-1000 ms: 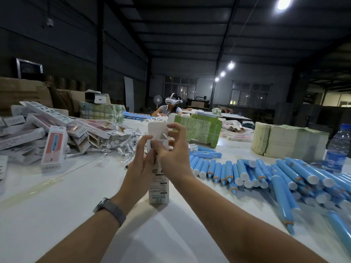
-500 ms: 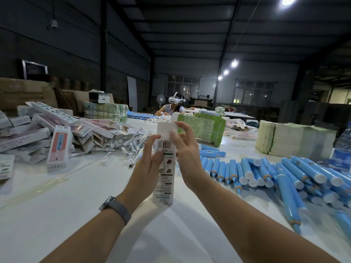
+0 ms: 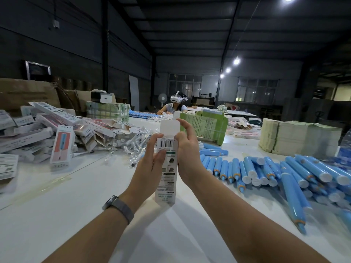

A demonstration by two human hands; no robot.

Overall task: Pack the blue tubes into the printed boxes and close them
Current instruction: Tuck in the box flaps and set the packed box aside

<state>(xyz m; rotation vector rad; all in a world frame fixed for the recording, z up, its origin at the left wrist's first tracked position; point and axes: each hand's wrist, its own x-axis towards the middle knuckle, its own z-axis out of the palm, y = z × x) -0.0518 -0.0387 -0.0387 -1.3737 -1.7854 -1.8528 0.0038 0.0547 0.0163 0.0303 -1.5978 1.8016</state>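
A tall narrow printed box (image 3: 167, 177) stands upright on the white table (image 3: 76, 215), barcode face toward me, its white top flap (image 3: 169, 126) sticking up open. My left hand (image 3: 152, 160) grips the box's left side, thumb on the front. My right hand (image 3: 187, 149) holds the right side, with the index finger curled over the flap's right edge. Whether a tube is inside is hidden. Many blue tubes (image 3: 266, 171) with white caps lie in a pile to the right.
A heap of printed boxes (image 3: 47, 133) and clear-wrapped applicators (image 3: 131, 143) lies at left. Green bundled packs (image 3: 205, 126) and pale paper stacks (image 3: 296, 137) stand behind. A water bottle (image 3: 345, 147) is at the right edge. A person with a headset (image 3: 175, 105) sits at the far end.
The box has been turned so its barcode face shows. Both hands shifted down its sides, and the top flap now stands straight up.
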